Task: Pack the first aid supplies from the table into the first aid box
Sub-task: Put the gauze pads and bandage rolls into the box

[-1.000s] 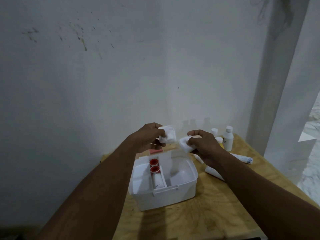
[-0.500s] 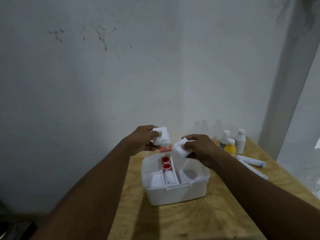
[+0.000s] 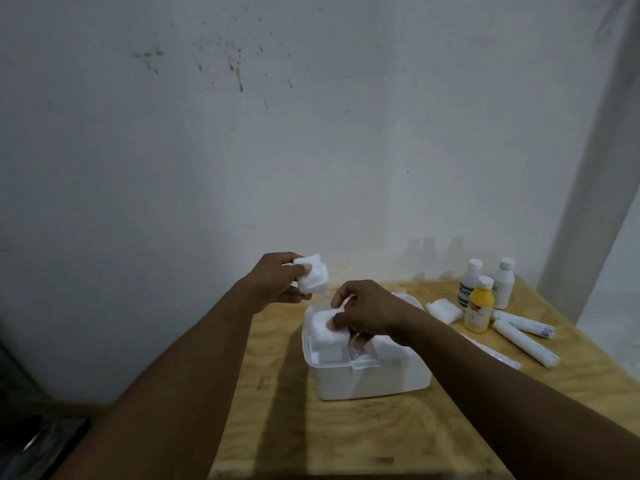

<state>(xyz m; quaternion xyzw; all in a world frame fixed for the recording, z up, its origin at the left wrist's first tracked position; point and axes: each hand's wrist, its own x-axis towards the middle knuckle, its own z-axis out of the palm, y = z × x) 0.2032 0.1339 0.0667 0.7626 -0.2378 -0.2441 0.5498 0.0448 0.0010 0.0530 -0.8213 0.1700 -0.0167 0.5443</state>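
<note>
A white first aid box (image 3: 372, 381) stands open on the wooden table (image 3: 346, 441). My right hand (image 3: 367, 311) reaches across it and presses a white gauze pad (image 3: 327, 329) into the box's left compartment. My left hand (image 3: 277, 280) hovers above and left of the box, holding a second white gauze pad (image 3: 313, 278). My right hand hides the box's middle compartment.
Right of the box lie another gauze pad (image 3: 445, 310) and two white rolled bandages (image 3: 524, 341). A yellow bottle (image 3: 479, 308) and two white bottles (image 3: 504, 287) stand at the table's far right. A wall rises just behind the table.
My right hand has dropped from above the box down into its left compartment with its gauze pad. My left hand has stayed raised. The view has shifted left.
</note>
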